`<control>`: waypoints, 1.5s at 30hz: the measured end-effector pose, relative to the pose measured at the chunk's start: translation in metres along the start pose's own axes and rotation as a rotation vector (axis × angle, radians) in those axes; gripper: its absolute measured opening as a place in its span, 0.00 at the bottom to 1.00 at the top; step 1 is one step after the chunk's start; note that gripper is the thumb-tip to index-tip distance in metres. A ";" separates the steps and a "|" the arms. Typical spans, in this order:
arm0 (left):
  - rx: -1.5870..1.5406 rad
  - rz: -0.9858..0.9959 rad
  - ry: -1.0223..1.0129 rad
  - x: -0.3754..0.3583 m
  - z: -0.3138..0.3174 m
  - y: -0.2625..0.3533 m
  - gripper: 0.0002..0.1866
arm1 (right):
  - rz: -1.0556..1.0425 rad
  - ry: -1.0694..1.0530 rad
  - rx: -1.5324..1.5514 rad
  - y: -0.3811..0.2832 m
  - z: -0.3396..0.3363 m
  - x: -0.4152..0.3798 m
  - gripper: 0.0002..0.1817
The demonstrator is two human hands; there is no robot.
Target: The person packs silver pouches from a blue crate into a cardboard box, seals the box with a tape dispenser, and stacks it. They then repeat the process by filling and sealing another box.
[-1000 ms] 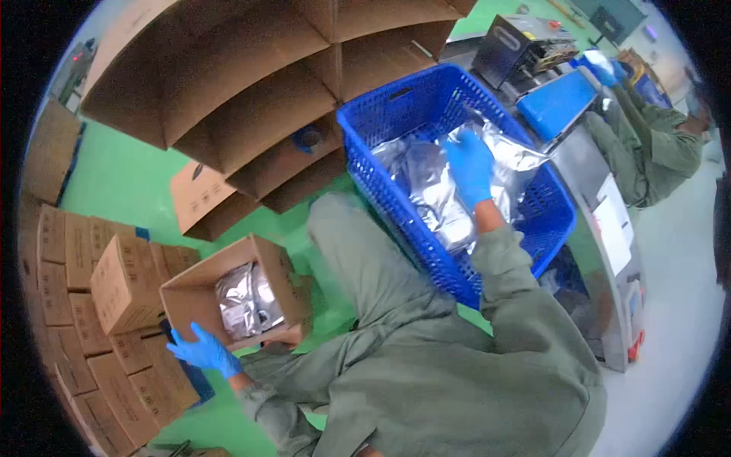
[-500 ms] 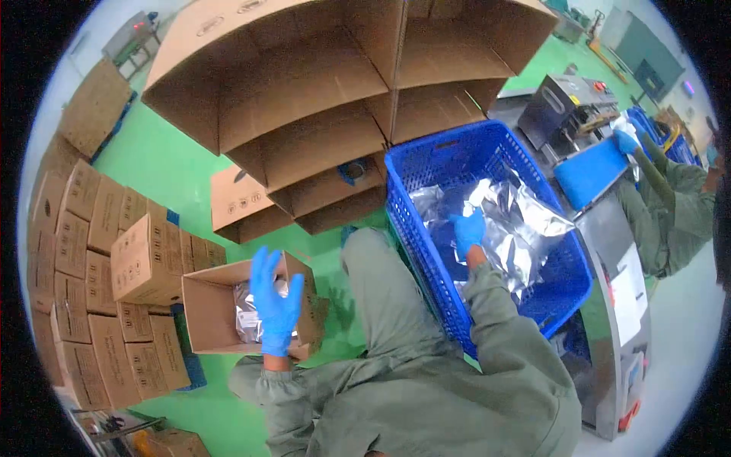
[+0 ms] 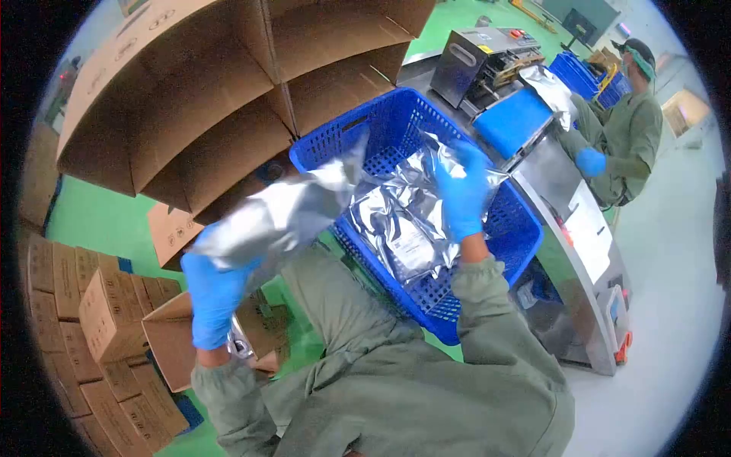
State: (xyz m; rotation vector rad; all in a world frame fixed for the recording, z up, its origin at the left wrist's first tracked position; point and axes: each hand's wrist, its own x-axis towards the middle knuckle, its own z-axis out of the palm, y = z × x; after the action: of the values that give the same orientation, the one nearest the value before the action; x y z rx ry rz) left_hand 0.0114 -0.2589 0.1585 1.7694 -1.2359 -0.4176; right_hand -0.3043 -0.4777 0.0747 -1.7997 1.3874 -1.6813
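My left hand (image 3: pixel 217 293), in a blue glove, grips a silver foil pouch (image 3: pixel 285 213) at its near end. The pouch is raised between the cardboard carton and the blue basket, its far end overlapping the basket's left rim in this view. Inside the blue perforated basket (image 3: pixel 512 242) lie several shiny foil pouches (image 3: pixel 403 240), one with a white label. My right hand (image 3: pixel 463 194), also gloved, is over these pouches; motion smears its fingers, so I cannot tell whether it grips one. Below my left hand stands an open carton (image 3: pixel 169 343) with foil showing inside, partly hidden.
Large open cartons (image 3: pixel 183 99) are stacked ahead. Closed boxes (image 3: pixel 106 312) stand piled at left. At right are a metal machine (image 3: pixel 476 65) with a blue belt (image 3: pixel 512 122), a foil pouch (image 3: pixel 550 91) on it, and a seated co-worker (image 3: pixel 636 137).
My left hand, empty and spread before, now holds a foil pouch raised left of the basket. My right hand has shifted over the remaining pouches. The view has turned right.
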 end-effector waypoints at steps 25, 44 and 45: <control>-0.068 -0.496 1.263 -0.163 -0.092 -0.041 0.09 | -0.454 -0.626 0.072 -0.149 0.116 -0.105 0.14; -0.602 -0.169 1.416 -0.217 -0.183 -0.024 0.21 | -1.039 -1.732 -0.057 -0.199 0.220 -0.337 0.31; -0.597 -0.173 1.378 -0.212 -0.188 -0.033 0.21 | -0.960 -1.809 -0.168 -0.186 0.215 -0.351 0.35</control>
State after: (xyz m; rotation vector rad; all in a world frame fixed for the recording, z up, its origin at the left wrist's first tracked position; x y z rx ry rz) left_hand 0.0674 0.0197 0.1864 1.1554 0.0461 0.3270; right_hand 0.0219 -0.1900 -0.0447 -2.7675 -0.2219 0.4020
